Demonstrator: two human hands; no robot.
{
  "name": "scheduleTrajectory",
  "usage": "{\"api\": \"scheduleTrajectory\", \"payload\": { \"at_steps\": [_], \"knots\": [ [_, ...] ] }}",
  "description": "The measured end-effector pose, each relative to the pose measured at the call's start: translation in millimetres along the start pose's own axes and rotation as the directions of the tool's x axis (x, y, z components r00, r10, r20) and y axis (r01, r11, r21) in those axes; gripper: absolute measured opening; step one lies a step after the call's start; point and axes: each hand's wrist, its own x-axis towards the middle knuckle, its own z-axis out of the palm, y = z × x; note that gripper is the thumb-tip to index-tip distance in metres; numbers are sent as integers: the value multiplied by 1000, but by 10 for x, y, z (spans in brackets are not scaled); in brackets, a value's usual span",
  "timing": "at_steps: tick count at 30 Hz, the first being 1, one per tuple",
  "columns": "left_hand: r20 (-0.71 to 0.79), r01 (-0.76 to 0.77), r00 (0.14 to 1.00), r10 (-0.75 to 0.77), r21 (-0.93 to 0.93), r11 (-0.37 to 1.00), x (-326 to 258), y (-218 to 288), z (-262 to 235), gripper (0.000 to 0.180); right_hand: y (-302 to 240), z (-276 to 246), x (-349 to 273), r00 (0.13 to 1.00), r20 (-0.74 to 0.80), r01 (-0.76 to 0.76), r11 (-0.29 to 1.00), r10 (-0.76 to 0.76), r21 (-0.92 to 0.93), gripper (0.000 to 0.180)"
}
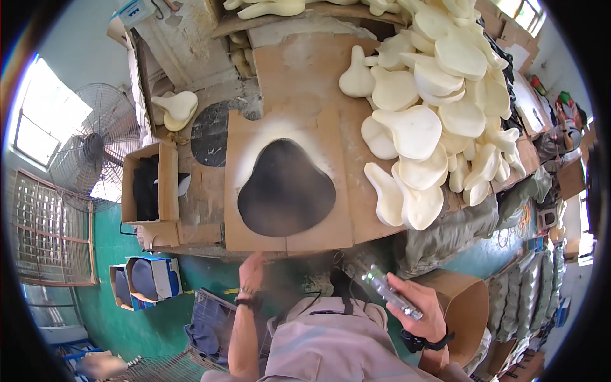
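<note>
Black and matte, a saddle-shaped piece (286, 188) lies on a sheet of cardboard (254, 232) on the worktop (299, 70), just beyond the fingertips of the left hand (251, 274). That hand reaches toward the near edge of the cardboard with its fingers (256, 258) loosely curled and nothing in them; whether they touch the edge I cannot tell. The right hand (417, 305) is closed around a spray tool (388, 290) (greenish at the tip, metallic along the body), its nozzle pointing up and left toward the dark piece, well short of it. Beyond the right fingers and further to the right, a heap of cream foam saddle shapes (439, 95) covers that side of the worktop. Out past the left fingers sits an open cardboard box (167, 184) holding something dark, with two more cream pieces (177, 108) behind it and a standing fan (92, 146) further off.
</note>
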Motion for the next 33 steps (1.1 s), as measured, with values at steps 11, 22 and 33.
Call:
{"api": "scheduleTrajectory", "payload": {
  "at_steps": [11,22,33],
  "knots": [
    [793,965,217,-569,-263,2,-2486,-2223,319,31,-162,25,100,979,-197,-52,999,49,-7,50],
    [434,737,672,-600,-319,596,-2223,-2158,651,32,-189,114,7,994,-94,-50,998,46,-42,58],
    [312,773,635,-707,-273,573,-1415,-1466,445,43,-180,173,-64,991,126,46,998,-39,-51,63]
  ]
}}
